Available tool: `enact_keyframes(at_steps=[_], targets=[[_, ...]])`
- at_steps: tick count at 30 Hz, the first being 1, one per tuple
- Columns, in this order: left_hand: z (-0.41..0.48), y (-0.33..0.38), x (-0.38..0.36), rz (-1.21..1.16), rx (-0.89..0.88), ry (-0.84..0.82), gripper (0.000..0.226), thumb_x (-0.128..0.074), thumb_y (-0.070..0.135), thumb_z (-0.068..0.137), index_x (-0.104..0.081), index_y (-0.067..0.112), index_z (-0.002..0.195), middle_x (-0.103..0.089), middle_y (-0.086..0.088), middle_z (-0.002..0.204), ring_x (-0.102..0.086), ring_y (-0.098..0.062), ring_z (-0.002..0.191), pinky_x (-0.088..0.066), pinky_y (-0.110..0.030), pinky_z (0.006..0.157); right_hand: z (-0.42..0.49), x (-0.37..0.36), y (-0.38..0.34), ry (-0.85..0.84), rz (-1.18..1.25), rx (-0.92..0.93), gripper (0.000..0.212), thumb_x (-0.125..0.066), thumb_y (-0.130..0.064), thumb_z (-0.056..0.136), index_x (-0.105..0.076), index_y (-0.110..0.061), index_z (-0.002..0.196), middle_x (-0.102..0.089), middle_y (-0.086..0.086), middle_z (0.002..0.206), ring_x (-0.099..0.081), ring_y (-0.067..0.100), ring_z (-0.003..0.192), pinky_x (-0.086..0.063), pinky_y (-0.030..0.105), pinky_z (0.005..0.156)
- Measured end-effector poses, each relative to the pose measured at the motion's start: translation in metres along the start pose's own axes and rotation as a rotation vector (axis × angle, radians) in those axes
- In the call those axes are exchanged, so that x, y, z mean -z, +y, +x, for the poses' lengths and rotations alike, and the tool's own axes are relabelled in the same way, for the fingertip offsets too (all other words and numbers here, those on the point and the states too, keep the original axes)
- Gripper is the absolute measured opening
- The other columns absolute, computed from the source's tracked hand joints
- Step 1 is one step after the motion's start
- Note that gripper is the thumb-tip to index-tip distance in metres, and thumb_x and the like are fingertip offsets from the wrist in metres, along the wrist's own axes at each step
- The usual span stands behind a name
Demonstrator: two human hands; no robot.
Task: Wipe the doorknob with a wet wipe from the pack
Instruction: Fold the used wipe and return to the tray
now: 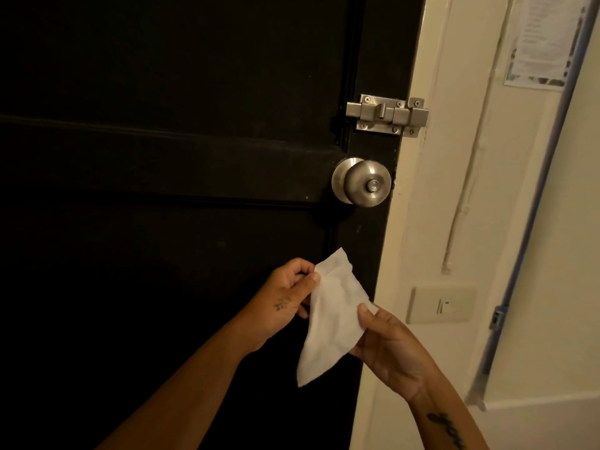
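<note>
White wet wipe, partly unfolded and hanging limp, stretched between both hands in front of the lower part of the door. Upper corner pinched in the left hand, thumb and forefinger closed on the edge; a small tattoo visible near the base of that thumb. Right edge caught in the right hand, thumb pressed on the front of the sheet, fingers curled behind it. Both grips closed on the wipe. Lower corner dangling free, pointing down toward the left.

Directly above the wipe and well apart from it: a round brushed-metal doorknob with a small button at its centre, set on a round plate near the door's right edge. Untouched by the wipe or either hand. Higher still, a metal slide bolt screwed across the door edge and onto the frame.

Door dark, almost black, with raised panel mouldings. To the right, a cream wall with a pale switch plate just beside the right hand's level, a thin cable running up the wall, and a printed paper notice at the upper right, text too blurred to read. Script tattoo on the right forearm at the bottom edge.
</note>
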State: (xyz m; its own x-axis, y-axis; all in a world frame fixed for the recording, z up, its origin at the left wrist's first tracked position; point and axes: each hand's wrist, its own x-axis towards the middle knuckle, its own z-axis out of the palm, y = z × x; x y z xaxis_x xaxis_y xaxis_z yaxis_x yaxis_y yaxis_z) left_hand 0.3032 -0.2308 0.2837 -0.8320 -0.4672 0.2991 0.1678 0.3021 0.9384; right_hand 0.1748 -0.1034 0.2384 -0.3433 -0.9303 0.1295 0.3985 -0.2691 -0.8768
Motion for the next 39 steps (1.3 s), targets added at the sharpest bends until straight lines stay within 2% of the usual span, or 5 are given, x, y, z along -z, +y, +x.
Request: enact_keyframes(at_steps=[11,24,29,35,39], targets=[[-0.005,-0.027,-0.049,-0.39,0.178,-0.226,0.051,-0.071,0.04,0.064,-0.059,0.023,0.111,-0.07,0.003,0.092,-0.063,-0.01,0.073,-0.042,-0.02,0.055,-0.032,0.026,-0.023,0.264,-0.405,0.215,0.026,-0.054,-0.029,0.079,-0.062,-0.015,0.1,-0.074,0.004,0.087,-0.068,0.022,0.08,-0.057,0.033,0.07],[0.033,-0.069,-0.165,-0.146,0.158,-0.437,0.006,-0.062,0.023,0.084,-0.065,0.027,0.084,-0.071,0.021,0.072,-0.062,0.009,0.068,-0.045,-0.006,0.058,-0.098,0.114,-0.042,0.685,-0.123,0.167,0.017,-0.047,-0.014,0.092,-0.061,-0.007,0.085,-0.072,0.008,0.071,-0.069,0.017,0.059,-0.055,0.026,0.048],[0.054,-0.089,-0.22,-0.172,0.284,-0.383,0.02,-0.057,0.021,0.089,-0.063,0.011,0.104,-0.07,-0.002,0.088,-0.066,-0.01,0.073,-0.048,-0.018,0.058,-0.142,0.16,-0.038,0.694,-0.209,-0.065,0.04,-0.058,-0.031,0.082,-0.039,-0.025,0.117,-0.059,0.012,0.108,-0.063,0.028,0.089,-0.056,0.038,0.063],[0.07,-0.114,-0.289,-0.222,0.398,-0.405,0.063,-0.066,0.007,0.082,-0.033,0.013,0.135,-0.057,-0.018,0.119,-0.061,-0.027,0.097,-0.051,-0.035,0.081,-0.183,0.211,-0.037,0.869,-0.193,0.017,0.045,-0.057,0.005,0.081,-0.05,-0.015,0.121,-0.056,0.011,0.103,-0.058,0.029,0.095,-0.053,0.038,0.072],[0.079,-0.128,-0.329,-0.101,0.274,-0.561,0.065,-0.067,-0.005,0.076,-0.042,0.015,0.132,-0.063,-0.018,0.092,-0.063,-0.015,0.083,-0.052,-0.027,0.079,-0.205,0.239,-0.034,1.007,-0.413,0.009,0.045,-0.061,0.012,0.075,-0.053,-0.006,0.116,-0.054,0.013,0.115,-0.056,0.026,0.1,-0.054,0.033,0.078]])
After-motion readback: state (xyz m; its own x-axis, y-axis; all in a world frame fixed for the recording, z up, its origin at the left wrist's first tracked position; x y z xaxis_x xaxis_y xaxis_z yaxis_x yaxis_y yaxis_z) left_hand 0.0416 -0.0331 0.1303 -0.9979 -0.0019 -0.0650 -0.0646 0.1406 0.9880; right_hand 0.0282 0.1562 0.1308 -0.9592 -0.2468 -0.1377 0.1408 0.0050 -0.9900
